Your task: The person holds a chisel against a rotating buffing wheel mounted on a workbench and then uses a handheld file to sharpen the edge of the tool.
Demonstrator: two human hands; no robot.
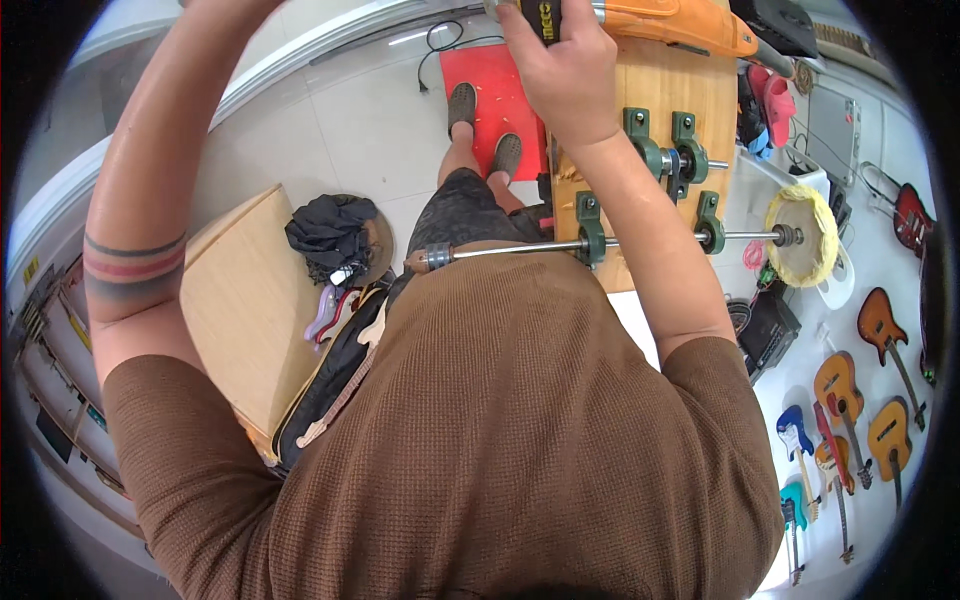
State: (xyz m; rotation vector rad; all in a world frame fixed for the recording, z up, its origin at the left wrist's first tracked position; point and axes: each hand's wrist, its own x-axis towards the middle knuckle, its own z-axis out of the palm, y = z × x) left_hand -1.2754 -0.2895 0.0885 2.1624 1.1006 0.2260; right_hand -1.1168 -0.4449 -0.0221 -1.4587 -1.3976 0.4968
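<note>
My right hand (562, 85) is at the top of the view, closed around a black thing with yellow markings (541, 18). The upper part of that thing is cut off, so its kind cannot be told. Just right of the hand lies an orange power tool (680, 25) with a dark cord end, over the wooden bench (640, 80). My left forearm (160, 150) reaches up past the top edge, and the left hand is out of view. Below my right hand, green bearing blocks (590, 228) on the bench carry a long steel shaft (520, 248), partly behind my right forearm.
A yellow-edged round wheel (802, 235) sits at the shaft's right end. Several guitars (838, 385) hang on the right. To the left are a light wooden box (245, 310) and a dark cloth bundle (335, 235). My feet stand by a red mat (485, 100).
</note>
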